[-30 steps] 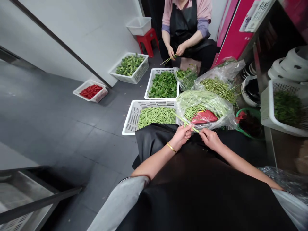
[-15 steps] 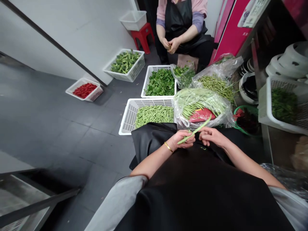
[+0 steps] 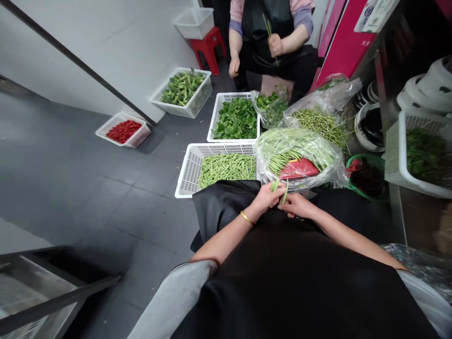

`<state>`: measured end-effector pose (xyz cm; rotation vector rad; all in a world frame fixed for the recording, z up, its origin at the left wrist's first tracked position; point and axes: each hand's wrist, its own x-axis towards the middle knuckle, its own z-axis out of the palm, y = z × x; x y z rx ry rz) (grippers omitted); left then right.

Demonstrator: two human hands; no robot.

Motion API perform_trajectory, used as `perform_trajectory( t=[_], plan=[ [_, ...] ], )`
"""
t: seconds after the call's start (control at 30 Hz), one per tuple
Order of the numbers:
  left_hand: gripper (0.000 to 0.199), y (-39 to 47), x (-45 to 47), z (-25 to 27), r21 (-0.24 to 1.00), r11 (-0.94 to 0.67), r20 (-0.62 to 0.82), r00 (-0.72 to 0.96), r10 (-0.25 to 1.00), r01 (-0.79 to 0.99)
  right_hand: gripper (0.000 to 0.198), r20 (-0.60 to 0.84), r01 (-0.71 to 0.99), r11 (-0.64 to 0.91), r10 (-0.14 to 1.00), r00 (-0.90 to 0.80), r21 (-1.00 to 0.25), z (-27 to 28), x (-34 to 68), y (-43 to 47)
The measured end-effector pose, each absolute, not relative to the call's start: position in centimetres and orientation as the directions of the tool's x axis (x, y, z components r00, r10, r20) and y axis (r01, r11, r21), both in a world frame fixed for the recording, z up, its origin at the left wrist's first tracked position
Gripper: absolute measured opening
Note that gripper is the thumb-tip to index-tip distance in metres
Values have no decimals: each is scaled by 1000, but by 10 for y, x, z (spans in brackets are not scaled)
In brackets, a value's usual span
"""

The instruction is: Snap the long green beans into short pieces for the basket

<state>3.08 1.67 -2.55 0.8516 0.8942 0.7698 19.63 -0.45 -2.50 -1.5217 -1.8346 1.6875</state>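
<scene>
Over my apron-covered lap, my left hand (image 3: pixel 267 197) is closed on pieces of green bean (image 3: pixel 274 185). Close beside it, my right hand (image 3: pixel 295 205) pinches another green bean piece (image 3: pixel 285 192) that points upward. Just ahead lies a clear plastic bag (image 3: pixel 332 155) of long green beans (image 3: pixel 282 161), with a red packet (image 3: pixel 298 168) among them. To its left stands a white perforated basket (image 3: pixel 190 172) holding many short cut green beans (image 3: pixel 228 169); my knee hides its near right corner.
Beyond sit a basket of leafy greens (image 3: pixel 236 118), a bag of thin green stems (image 3: pixel 319 123), a basket of green vegetable pieces (image 3: pixel 181 89) and one of red peppers (image 3: pixel 123 131). A person (image 3: pixel 270 37) sits opposite holding stems. A metal shelf (image 3: pixel 399 212) borders the right.
The long bean that stretched from my left hand is now in shorter pieces, held in both hands. My hands have come together. The person opposite has parted their hands and raised some stems.
</scene>
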Motion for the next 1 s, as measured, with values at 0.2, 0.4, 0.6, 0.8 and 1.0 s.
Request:
perform_trajectory(
  t=[0.2,0.4,0.6,0.8,1.0],
  plan=[
    [42,21,24,-28,921,378,-366,551,749,98,23,-242,805,273,860,-450,-526,17,213,5],
    [40,29,11,-21,957,243,-274,785,556,162,31,-179,630,582,646,-742,-514,39,230,13],
    [38,21,23,-10,981,182,-100,651,753,-60,44,-116,163,-73,956,-271,-984,-1,196,9],
    [40,41,30,-44,711,490,-438,228,870,-505,45,-323,236,-256,893,-313,-937,-33,211,21],
    [33,58,18,-50,428,714,-493,519,698,-554,30,-415,820,-47,879,-237,-570,-60,257,92]
  ],
)
